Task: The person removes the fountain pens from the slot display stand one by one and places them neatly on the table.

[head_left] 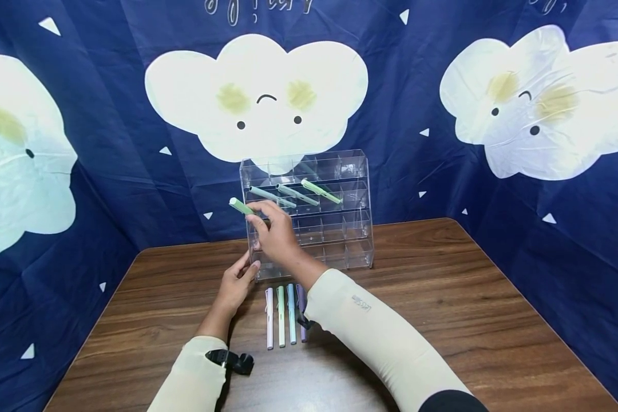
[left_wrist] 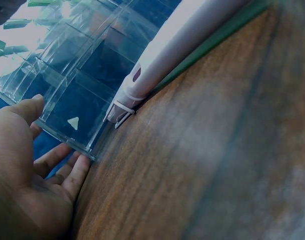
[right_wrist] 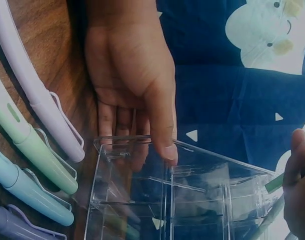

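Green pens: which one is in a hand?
The green pen pinched by the right hand; the second green pen sits in the clear rack, the third green pen lies on the table.

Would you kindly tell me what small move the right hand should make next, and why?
Probably the right hand should ease its green pen down into the left end of the clear rack, one tier below the three slanted pens: it holds the pen beside that end, and the left hand grips the rack's lower corner.
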Demonstrator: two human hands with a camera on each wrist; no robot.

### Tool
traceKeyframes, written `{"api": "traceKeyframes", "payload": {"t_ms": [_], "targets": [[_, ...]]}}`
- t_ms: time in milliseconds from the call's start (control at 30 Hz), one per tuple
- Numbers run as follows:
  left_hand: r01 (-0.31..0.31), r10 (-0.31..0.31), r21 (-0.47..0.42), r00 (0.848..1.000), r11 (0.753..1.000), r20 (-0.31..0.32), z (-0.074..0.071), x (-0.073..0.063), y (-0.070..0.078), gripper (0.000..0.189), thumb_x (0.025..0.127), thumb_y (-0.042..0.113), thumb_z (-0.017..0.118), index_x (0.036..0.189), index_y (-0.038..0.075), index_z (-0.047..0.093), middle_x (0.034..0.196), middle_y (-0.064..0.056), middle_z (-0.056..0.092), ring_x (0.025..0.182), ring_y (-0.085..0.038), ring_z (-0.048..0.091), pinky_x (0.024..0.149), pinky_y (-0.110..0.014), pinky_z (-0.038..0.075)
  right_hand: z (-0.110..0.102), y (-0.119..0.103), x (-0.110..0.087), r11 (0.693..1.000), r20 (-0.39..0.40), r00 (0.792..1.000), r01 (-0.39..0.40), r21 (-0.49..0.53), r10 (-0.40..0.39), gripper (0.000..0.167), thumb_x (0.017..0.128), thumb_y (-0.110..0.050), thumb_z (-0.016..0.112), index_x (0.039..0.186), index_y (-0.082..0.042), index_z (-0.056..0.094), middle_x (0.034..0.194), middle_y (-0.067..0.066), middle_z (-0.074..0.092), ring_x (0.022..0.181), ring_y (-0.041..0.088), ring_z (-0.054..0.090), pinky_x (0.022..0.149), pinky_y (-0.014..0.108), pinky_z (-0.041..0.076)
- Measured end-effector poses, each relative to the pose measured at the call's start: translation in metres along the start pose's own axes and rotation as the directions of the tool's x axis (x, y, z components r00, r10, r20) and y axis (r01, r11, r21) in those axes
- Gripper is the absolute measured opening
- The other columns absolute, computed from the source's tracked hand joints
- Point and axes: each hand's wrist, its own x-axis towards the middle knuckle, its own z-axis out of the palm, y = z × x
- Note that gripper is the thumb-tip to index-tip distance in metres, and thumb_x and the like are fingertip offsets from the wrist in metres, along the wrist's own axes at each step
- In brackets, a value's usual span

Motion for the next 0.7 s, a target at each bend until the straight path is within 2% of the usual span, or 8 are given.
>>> {"api": "traceKeyframes", "payload": {"t_ms": [267,433,567,700], "targets": [[0.002,-0.002,-0.007,1.000,1.000,0.009,-0.001,-0.001,0.002,0.057,0.112,0.028,0.066,0.166,0.023,0.049,0.158,-0.021,0.061,0.103,0.008,0.059,0.088,-0.013,0.055,-0.010,-0.002,-0.013,0.999,0.020,0.999,-0.025,0.025,0.025,0.024,0.109,-0.008,0.066,0.129,0.004,0.071,0.115,0.022,0.070,0.048,0.008,0.056,0.044,0.028,0.052],[-0.006,0.007,-0.010,1.000,1.000,0.014,0.000,-0.001,0.002,0.059,0.112,0.028,0.066,0.167,0.021,0.047,0.160,-0.022,0.058,0.107,0.008,0.060,0.090,-0.012,0.055,-0.016,0.006,-0.027,0.997,0.044,0.997,-0.066,0.033,0.064,0.023,0.108,-0.009,0.067,0.128,0.003,0.072,0.110,0.022,0.071,0.050,0.015,0.060,0.047,0.028,0.053],[-0.006,0.006,-0.001,1.000,1.000,0.009,0.000,-0.002,0.001,0.059,0.112,0.029,0.066,0.167,0.021,0.047,0.161,-0.022,0.058,0.117,0.000,0.063,0.091,-0.013,0.056,-0.021,0.011,-0.038,0.997,0.059,0.996,-0.072,0.026,0.070,0.024,0.108,-0.010,0.067,0.128,0.002,0.072,0.112,0.021,0.071,0.052,0.022,0.062,0.049,0.028,0.056],[-0.003,0.003,-0.004,1.000,1.000,0.014,0.000,-0.002,0.001,0.060,0.112,0.029,0.066,0.168,0.021,0.046,0.163,-0.021,0.056,0.128,-0.013,0.063,0.095,-0.016,0.057,-0.026,0.015,-0.046,0.995,0.057,0.996,-0.079,0.069,0.075,0.024,0.107,-0.007,0.068,0.128,0.004,0.071,0.110,0.023,0.070,0.050,0.014,0.060,0.047,0.029,0.055]]}}
